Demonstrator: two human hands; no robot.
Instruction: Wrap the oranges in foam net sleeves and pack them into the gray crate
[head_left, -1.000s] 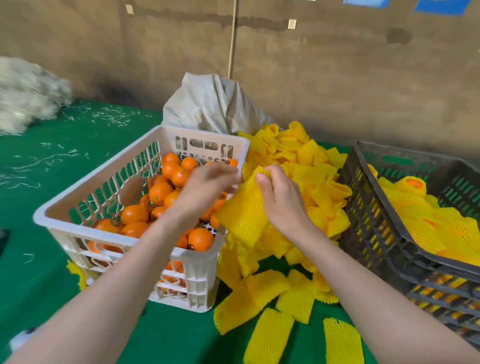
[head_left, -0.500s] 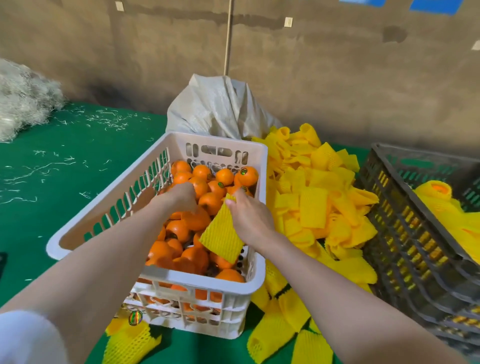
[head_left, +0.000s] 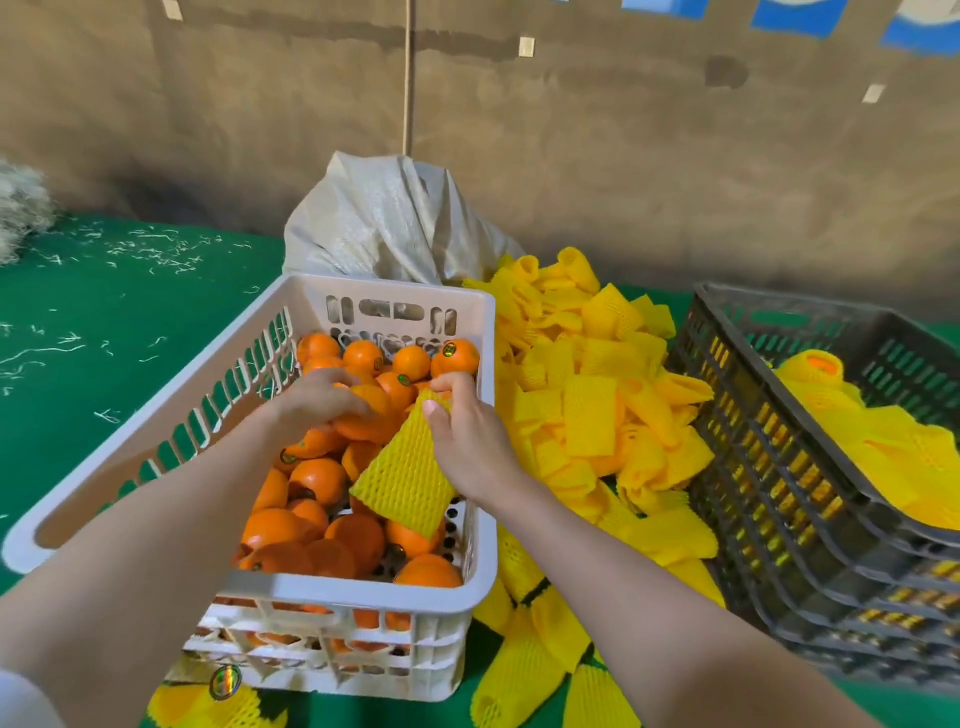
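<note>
The white crate (head_left: 363, 587) of oranges (head_left: 358, 540) sits nearest me on the green cloth (head_left: 104, 312). Over it my right hand (head_left: 467, 441) pinches a flat yellow sleeve (head_left: 405, 478) by its top edge, thumb on its front. Just beside it, my left hand (head_left: 317, 402) curls its fingers around one orange (head_left: 371, 415) on top of the heap. Loose sleeves (head_left: 592, 415) are piled against the white crate's right wall. The gray crate (head_left: 769, 467) stands toward the cloth's right edge, holding wrapped fruit (head_left: 810, 366). A sack (head_left: 395, 223) slumps behind the white crate.

left hand (head_left: 317, 402) curled over orange (head_left: 375, 415) | right hand (head_left: 470, 441) pinching foam sleeve (head_left: 405, 480) | forearms extended forward
</note>
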